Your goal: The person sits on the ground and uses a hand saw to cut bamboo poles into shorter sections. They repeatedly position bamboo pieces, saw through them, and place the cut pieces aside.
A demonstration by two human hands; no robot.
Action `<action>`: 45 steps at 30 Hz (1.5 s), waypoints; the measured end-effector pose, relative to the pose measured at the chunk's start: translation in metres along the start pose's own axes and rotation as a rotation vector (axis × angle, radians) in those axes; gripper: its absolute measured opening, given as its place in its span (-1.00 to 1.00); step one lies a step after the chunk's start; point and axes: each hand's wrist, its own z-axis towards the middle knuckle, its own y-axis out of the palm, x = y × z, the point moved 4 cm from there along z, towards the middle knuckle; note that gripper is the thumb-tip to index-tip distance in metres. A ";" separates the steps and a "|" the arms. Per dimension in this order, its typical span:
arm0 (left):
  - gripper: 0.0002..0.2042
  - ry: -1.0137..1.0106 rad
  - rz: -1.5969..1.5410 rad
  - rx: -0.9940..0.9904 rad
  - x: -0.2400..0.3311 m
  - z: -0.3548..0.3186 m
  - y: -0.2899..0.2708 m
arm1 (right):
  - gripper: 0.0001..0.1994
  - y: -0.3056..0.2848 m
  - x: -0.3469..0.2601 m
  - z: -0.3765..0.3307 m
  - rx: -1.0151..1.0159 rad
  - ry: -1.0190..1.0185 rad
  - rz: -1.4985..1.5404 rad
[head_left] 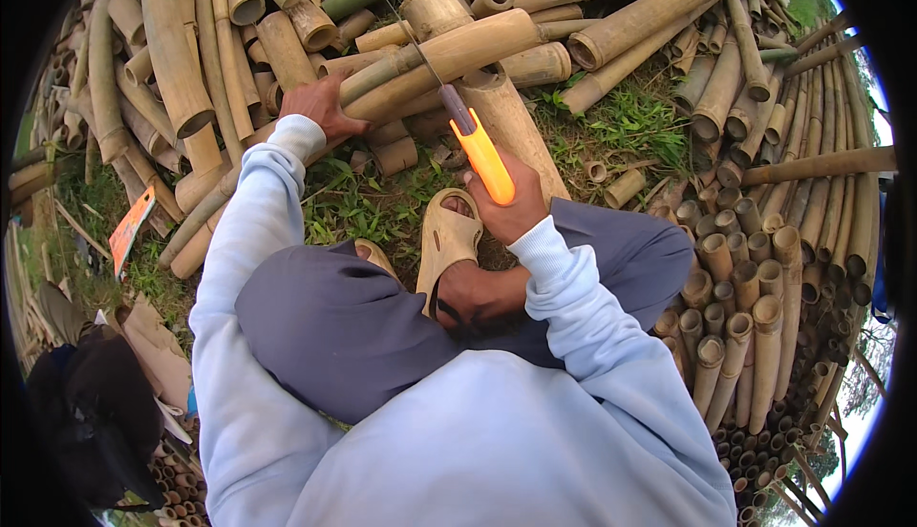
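Observation:
My right hand (516, 210) grips the orange handle of a hand saw (482, 157). Its thin blade runs up and to the left across a long bamboo pole (449, 59). That pole lies slanted over an upright bamboo stump (511, 121). My left hand (320, 107) presses down on the same pole, to the left of the blade. I sit cross-legged on grass, in grey trousers and tan sandals (447, 241).
Cut bamboo poles (172, 40) are heaped at the top and left. Stacked bamboo tubes (755, 307) fill the right side, ends facing me. Short offcuts (626, 186) lie on the grass. An orange tool (129, 229) rests at the left, a dark bag (95, 412) below it.

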 end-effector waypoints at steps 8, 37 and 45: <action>-0.07 0.035 -0.037 0.053 -0.013 -0.002 0.011 | -0.64 -0.060 -0.028 -0.126 -0.057 0.063 -0.236; -0.13 0.021 -0.075 0.020 -0.015 0.006 0.008 | -0.72 -0.057 -0.023 -0.119 -0.009 0.043 -0.232; -0.12 0.044 -0.106 0.140 -0.013 -0.011 0.005 | -0.80 0.000 0.016 -0.007 -0.006 -0.065 -0.135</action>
